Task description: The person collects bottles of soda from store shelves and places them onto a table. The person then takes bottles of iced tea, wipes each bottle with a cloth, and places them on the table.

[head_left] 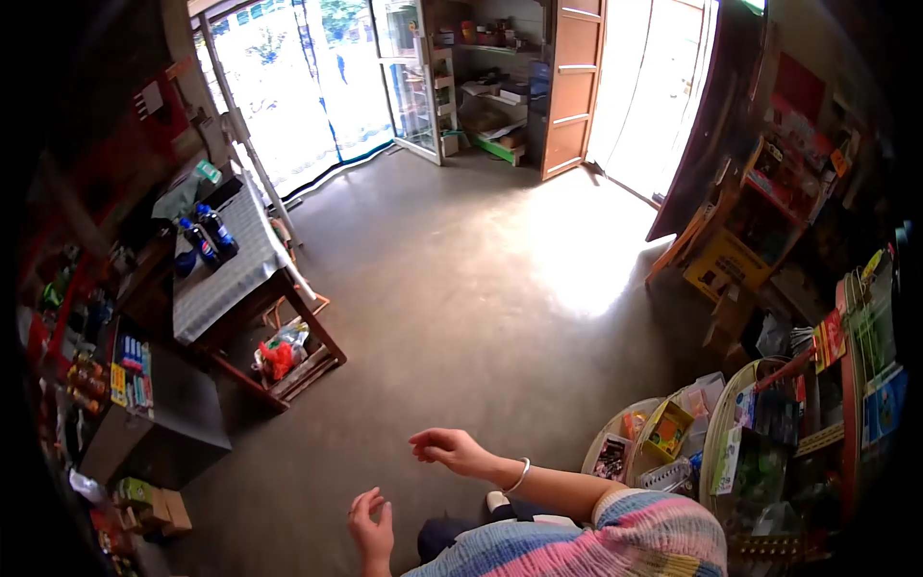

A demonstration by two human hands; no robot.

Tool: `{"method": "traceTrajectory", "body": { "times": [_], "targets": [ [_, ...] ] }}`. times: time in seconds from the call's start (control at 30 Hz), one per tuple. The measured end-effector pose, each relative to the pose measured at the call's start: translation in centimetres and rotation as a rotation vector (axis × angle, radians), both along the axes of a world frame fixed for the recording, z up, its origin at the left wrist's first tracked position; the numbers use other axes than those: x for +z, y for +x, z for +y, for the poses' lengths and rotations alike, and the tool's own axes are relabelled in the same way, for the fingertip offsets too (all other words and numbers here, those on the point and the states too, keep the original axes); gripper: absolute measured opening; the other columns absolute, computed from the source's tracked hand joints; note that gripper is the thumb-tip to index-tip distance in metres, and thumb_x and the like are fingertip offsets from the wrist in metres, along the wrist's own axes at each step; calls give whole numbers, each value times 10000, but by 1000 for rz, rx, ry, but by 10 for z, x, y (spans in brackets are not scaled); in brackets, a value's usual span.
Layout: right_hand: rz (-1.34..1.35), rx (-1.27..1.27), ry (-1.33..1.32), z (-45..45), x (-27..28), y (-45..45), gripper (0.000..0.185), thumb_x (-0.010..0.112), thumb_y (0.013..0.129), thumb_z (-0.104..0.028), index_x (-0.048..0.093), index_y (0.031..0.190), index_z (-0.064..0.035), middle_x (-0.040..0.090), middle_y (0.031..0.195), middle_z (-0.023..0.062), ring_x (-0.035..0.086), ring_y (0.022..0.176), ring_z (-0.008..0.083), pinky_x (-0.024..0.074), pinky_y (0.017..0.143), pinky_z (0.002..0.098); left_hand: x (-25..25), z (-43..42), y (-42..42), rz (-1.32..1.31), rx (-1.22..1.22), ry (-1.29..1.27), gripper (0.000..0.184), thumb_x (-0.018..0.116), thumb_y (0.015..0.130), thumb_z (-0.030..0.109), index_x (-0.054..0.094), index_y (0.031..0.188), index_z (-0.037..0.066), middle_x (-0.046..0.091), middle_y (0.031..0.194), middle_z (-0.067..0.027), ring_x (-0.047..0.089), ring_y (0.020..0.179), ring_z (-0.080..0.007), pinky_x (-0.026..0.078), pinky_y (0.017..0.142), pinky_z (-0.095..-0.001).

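Note:
My left hand [371, 524] is raised at the bottom of the view, its fingers loosely bent and apart, with nothing in it. Higher and to the right, my right hand [452, 450] reaches across in front of my body. Its fingers are slightly curled and apart, and it holds nothing. A silver bracelet [522, 474] circles my right wrist. Neither hand touches anything; below them lies the bare grey floor [385, 385]. My striped knit sleeve [654, 529] and one shoe [497, 500] show at the bottom.
A cloth-covered table [231, 279] with dark bottles [207, 236] stands left, near a dark cabinet [163, 423]. Racks of packaged goods [769, 413] line the right, with a yellow box [668, 428] among them. An orange-brown door [574, 87] and shelves [490, 96] are at the back.

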State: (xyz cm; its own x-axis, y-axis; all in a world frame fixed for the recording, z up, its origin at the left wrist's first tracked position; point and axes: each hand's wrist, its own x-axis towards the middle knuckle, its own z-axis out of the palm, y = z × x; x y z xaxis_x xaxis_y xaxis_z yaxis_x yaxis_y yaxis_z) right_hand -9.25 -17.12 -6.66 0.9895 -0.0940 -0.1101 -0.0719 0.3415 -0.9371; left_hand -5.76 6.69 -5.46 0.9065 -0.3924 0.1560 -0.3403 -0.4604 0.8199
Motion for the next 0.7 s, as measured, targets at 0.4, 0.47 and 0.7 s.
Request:
{"method": "traceTrajectory", "body": {
  "times": [0.4, 0.47, 0.7],
  "targets": [
    [56, 157, -207, -3, -11, 271, 250, 532, 912, -60, 578, 1152, -7, 662, 976, 76, 612, 927, 121, 492, 829, 275, -70, -11, 267, 140, 116, -97, 246, 638, 798, 53, 615, 1040, 12, 601, 923, -129, 629, 780, -226, 515, 712, -300],
    [-6, 201, -357, -12, 17, 322, 253, 529, 915, -54, 574, 1159, -3, 666, 969, 78, 616, 910, 118, 499, 821, 278, -81, -17, 328, 12, 71, -153, 238, 633, 822, 100, 619, 1047, 23, 609, 911, -133, 625, 785, -224, 511, 711, -295],
    [-32, 140, -177, -21, 16, 473, 249, 503, 920, -30, 548, 1157, 36, 647, 963, 92, 616, 882, 144, 500, 799, 271, -7, -55, 492, -88, 20, -81, 329, 673, 752, 34, 597, 1073, 38, 618, 962, -121, 623, 842, -246, 508, 728, -335]
  ]
}}
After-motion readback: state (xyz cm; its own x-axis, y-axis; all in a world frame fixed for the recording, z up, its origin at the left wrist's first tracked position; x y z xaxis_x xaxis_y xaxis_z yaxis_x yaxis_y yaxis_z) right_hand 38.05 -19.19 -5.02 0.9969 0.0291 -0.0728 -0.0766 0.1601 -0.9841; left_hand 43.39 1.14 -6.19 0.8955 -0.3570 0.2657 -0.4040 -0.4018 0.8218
